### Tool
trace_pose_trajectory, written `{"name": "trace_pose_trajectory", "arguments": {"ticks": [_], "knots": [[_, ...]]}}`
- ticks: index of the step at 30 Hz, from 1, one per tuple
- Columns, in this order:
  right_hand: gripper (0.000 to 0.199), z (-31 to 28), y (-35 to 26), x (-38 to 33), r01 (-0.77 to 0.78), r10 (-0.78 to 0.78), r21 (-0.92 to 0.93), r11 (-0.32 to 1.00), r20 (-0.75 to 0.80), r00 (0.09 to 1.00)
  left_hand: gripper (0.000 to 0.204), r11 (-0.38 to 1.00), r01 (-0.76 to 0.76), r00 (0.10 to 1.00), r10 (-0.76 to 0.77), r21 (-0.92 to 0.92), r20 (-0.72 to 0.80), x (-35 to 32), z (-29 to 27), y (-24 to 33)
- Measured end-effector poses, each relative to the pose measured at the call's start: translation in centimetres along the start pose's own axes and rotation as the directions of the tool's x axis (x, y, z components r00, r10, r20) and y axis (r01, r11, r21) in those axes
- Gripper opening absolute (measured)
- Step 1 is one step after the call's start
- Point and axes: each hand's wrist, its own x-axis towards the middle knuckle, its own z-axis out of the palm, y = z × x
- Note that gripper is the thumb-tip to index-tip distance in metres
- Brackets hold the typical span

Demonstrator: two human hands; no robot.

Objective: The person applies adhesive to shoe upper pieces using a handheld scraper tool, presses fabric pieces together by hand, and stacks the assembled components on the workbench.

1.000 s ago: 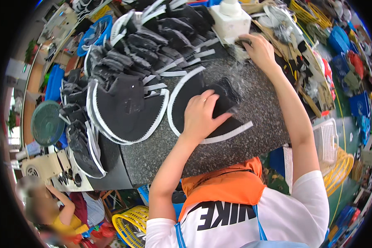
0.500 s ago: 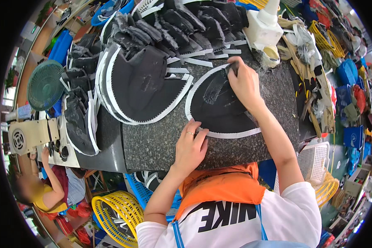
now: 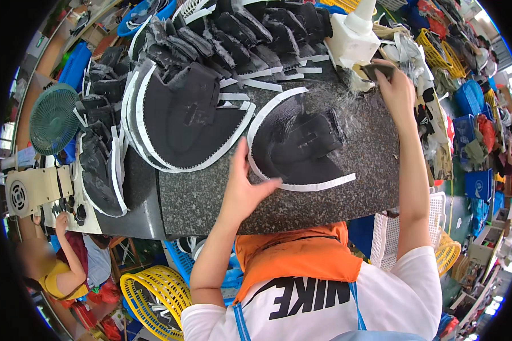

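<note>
A black curved fabric piece with a white trimmed edge point(image 3: 293, 145) lies on the speckled stone slab in front of me. Shiny wet-looking patches mark its upper left part. My left hand point(image 3: 242, 187) rests at its lower left edge, thumb and fingers apart, the thumb tip over the white trim. In my right hand point(image 3: 397, 94) is a thin dark flat spreader point(image 3: 378, 70), pinched at the cut opening of a white plastic bottle point(image 3: 352, 42). Stringy, web-like residue clings around that opening. Left of the piece lies a stack of similar black trimmed pieces point(image 3: 179, 122).
Many folded black pieces point(image 3: 233, 34) are heaped along the far side. A green fan point(image 3: 54, 119) stands at the left, near a co-worker in a yellow top point(image 3: 68, 278). Yellow basket point(image 3: 156, 301) and white basket point(image 3: 381, 244) sit below the slab's near edge.
My right hand has moved from the piece's top edge to the bottle opening at the upper right with the spreader. The left hand's fingers have spread, and the piece's right side now looks folded or rumpled.
</note>
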Motion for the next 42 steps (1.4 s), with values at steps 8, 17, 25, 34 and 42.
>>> {"name": "trace_pose_trajectory", "arguments": {"ticks": [8, 17, 25, 34, 42], "knots": [[0.034, 1.6, 2.2, -0.6, 0.006, -0.036, 0.369, 0.93, 0.074, 0.997, 0.068, 0.711, 0.254, 0.96, -0.27, -0.656, 0.079, 4.3, -0.8, -1.0], [0.027, 3.0, -2.8, -5.3, 0.367, -0.635, 0.592, 0.718, 0.34, 0.693, 0.05, 0.88, 0.153, 0.988, -0.151, -0.45, 0.042, 5.8, 1.1, -2.3], [0.032, -2.1, -7.5, -14.5, 0.049, -0.316, 0.553, 0.832, 0.4, 0.86, 0.048, 0.884, 0.132, 0.99, -0.144, -0.448, 0.008, 5.6, 0.9, -3.3], [0.028, -2.9, -6.3, -16.5, -0.013, -0.215, 0.483, 0.875, 0.412, 0.885, 0.046, 0.799, 0.206, 0.979, -0.175, -0.566, 0.109, 5.9, -0.1, -3.1], [0.028, 6.4, -8.8, -8.3, 0.611, -0.687, 0.382, 0.693, 0.094, 0.72, 0.042, 0.76, 0.266, 0.964, -0.202, -0.593, 0.173, 6.1, 0.0, -3.4]]}}
